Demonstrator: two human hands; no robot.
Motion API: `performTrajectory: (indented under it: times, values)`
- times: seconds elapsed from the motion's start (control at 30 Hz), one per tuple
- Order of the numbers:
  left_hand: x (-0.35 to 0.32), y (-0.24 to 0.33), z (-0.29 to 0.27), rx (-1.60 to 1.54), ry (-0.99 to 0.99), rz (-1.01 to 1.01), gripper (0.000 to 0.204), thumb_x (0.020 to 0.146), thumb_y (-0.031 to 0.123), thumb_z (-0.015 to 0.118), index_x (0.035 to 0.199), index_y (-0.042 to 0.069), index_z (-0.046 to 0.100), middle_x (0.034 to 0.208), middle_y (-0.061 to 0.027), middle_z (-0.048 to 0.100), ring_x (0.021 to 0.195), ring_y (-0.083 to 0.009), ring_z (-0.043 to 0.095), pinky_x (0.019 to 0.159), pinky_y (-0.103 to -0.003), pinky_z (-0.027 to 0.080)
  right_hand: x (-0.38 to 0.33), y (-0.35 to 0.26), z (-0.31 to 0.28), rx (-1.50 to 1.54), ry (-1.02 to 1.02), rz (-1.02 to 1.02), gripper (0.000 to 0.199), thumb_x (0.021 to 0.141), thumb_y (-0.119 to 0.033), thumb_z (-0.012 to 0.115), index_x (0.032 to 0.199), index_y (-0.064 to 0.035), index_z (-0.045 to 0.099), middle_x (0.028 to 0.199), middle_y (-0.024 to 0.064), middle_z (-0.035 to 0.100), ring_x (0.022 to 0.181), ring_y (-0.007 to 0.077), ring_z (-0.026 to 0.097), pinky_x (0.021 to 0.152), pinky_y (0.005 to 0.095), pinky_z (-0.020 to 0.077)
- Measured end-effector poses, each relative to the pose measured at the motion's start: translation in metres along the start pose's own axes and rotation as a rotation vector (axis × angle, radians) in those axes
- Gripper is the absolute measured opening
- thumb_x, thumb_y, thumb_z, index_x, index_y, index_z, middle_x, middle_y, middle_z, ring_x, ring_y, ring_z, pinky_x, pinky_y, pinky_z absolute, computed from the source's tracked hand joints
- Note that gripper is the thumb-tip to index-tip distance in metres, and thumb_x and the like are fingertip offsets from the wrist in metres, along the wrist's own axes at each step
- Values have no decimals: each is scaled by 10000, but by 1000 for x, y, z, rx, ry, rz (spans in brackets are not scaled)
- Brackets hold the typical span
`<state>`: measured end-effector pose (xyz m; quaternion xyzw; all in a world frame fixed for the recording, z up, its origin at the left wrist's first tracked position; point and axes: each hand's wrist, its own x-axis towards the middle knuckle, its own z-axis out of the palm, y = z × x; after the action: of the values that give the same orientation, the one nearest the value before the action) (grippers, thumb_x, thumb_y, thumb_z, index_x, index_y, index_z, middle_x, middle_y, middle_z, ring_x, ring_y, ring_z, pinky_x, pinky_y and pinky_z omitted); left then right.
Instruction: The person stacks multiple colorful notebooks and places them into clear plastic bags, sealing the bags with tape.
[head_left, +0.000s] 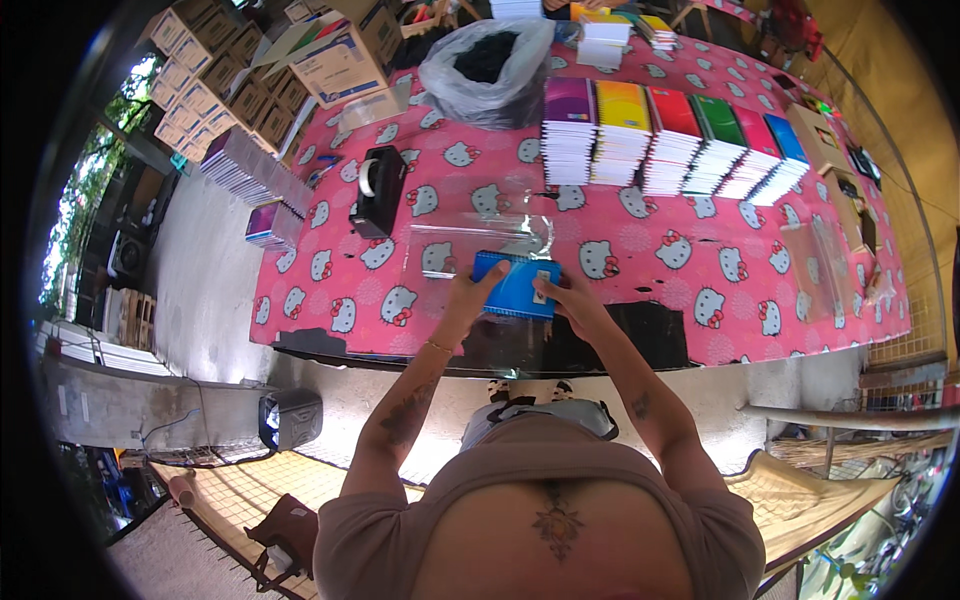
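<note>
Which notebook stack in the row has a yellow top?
The yellow-topped paper notebook stack, second from left, between the purple-topped stack and red-topped stack; it alone is yellow.

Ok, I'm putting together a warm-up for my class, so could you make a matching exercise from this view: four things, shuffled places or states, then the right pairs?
Column one
1. Blue notebook
2. Black boxy object
3. Translucent plastic bag
4. Green-topped stack

Column two
A. Open at the top, with dark material inside
B. Between the red-topped stack and the pink-topped stack
C. Held by the left hand and right hand
D. On the pink cloth, left of the bag

Pairs: 1-C, 2-D, 3-A, 4-B
</note>
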<state>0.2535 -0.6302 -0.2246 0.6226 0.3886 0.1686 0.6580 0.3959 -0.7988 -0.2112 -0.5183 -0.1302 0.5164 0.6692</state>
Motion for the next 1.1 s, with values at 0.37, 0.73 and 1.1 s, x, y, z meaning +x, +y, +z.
performTrajectory:
  times: [0.37,0.73,1.1]
  values:
    - [29,8,-56,889,211,132,783,848,744,560,857,-28,691,842,-256,701,838,-431,695,768,-498,533,73,33,30,-859,345,-110,770,851,-530,740,1315,61,572,877,100,689,739,149,671,642,279,539]
    - [39,-12,-83,499,95,159,679,914,620,580,1107,-22,685,945,-206,718,872,-347,699,810,-406,526,35,32,51,-338,379,67,524,938,-423,657,1283,-30,617,1076,75,670,980,126,611,852,280,480]
    - [28,-17,-79,524,131,134,591,953,584,504,1061,29,674,941,-205,732,931,-414,689,856,-480,506,24,54,48,-245,373,-47,548,936,-347,681,1316,37,588,966,29,644,822,78,526,672,251,414]
